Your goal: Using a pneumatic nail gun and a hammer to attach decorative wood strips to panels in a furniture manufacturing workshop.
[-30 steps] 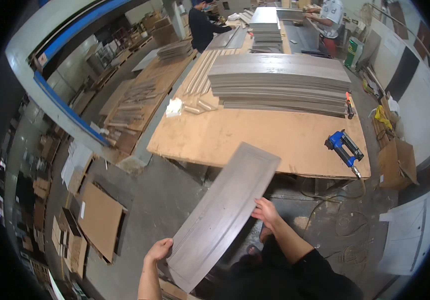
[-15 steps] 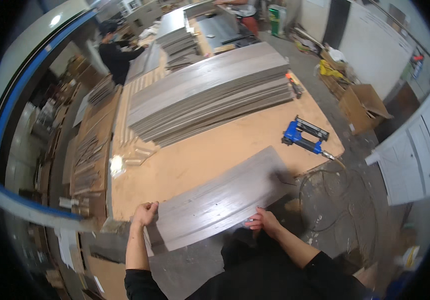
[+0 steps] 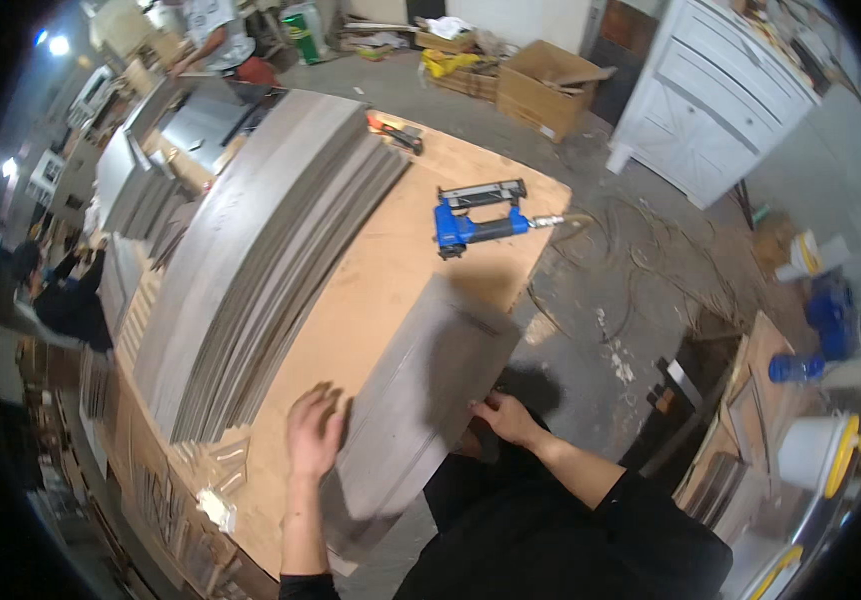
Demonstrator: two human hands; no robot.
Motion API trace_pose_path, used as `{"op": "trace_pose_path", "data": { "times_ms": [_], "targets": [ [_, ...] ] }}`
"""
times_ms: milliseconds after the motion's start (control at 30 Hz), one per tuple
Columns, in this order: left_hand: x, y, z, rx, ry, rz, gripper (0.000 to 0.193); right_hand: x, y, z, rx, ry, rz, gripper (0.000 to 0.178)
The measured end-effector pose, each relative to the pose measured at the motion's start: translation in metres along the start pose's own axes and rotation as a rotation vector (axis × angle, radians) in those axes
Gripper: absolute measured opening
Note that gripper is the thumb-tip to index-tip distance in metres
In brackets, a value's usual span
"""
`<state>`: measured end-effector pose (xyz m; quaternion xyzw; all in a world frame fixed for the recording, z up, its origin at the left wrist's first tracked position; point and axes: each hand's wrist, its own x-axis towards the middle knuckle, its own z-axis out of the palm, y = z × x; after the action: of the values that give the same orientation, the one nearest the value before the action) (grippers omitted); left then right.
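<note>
A grey wood-grain panel (image 3: 406,400) with long grooves lies slanted over the near edge of the table, its near end sticking out past it. My right hand (image 3: 507,418) grips the panel's right edge, the thumb on top and the other fingers partly hidden. At the panel's left edge, my left hand (image 3: 316,430) is open with its fingers stretched out; whether it touches the panel I cannot tell. A blue nail gun (image 3: 481,220) lies on its side beyond the panel's far end, its hose fitting pointing right. My shadow falls across the panel.
A tall stack of grey panels (image 3: 281,230) fills the table's (image 3: 351,300) left side. An orange-and-black tool (image 3: 396,132) lies by its far end. Hoses (image 3: 671,250) cover the floor at right, near a white cabinet (image 3: 716,100). Two other people work at the far left and back.
The view has swung right. My left hand has loosened from the panel's left end and opened beside its edge. My right hand stays on the panel's right edge.
</note>
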<state>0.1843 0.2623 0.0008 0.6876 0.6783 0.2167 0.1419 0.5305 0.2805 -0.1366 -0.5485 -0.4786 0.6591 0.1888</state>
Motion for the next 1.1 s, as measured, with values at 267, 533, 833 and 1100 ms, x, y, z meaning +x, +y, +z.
{"op": "trace_pose_path", "data": {
  "times_ms": [267,533,833,1100],
  "targets": [
    [0.139,0.114,0.165,-0.233,-0.032,0.537,0.027,0.019,-0.035,-0.004,0.426,0.790,-0.256,0.055],
    [0.173,0.141,0.211,-0.136,-0.157,0.580,0.018,0.031,-0.039,0.000,0.175,0.923,-0.303,0.062],
    [0.173,0.139,0.212,-0.098,-0.234,0.555,0.015,0.032,-0.038,-0.004,0.337,0.892,-0.359,0.058],
    [0.177,0.140,0.208,-0.078,-0.264,0.569,0.016,0.038,-0.037,-0.001,0.247,0.961,-0.396,0.058]
  ]
}}
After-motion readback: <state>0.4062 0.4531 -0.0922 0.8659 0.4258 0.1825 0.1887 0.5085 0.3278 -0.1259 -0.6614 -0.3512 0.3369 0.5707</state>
